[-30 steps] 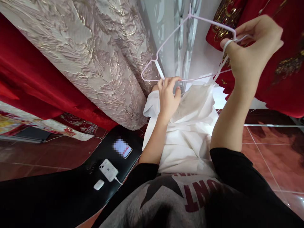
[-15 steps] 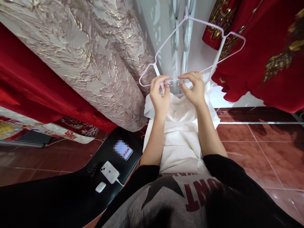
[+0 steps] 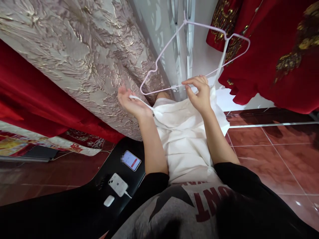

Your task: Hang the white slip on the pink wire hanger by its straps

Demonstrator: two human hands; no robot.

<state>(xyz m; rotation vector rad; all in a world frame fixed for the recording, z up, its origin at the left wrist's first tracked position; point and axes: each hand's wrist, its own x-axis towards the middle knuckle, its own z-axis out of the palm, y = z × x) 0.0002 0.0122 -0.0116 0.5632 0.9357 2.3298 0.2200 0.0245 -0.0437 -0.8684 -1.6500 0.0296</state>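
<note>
A white garment [image 3: 174, 116] with thin shoulder straps lies across my lap, beneath a pale pink hanger [image 3: 169, 46]. My left hand [image 3: 133, 103] is out to the left, palm turned up, with the garment's left strap [image 3: 142, 100] held at its slightly blurred fingers. That strap is off the hanger. The right strap [image 3: 222, 59] still loops over the hanger's right notch. My right hand [image 3: 199, 93] grips the hanger's lower bar near its middle, index finger and thumb pointing left; its other fingers are partly hidden.
A beige textured gown [image 3: 87, 59] hangs close on the left, red embroidered garments [image 3: 269, 63] on the right. On a black bench [image 3: 74, 205] lie a lit phone [image 3: 132, 160], a white phone [image 3: 118, 184] with a cable, and a white earbud case [image 3: 109, 200].
The left strap has come off the hanger, and my left hand has moved left with it. The hanger has shifted slightly left in view. My right hand stays near the bar.
</note>
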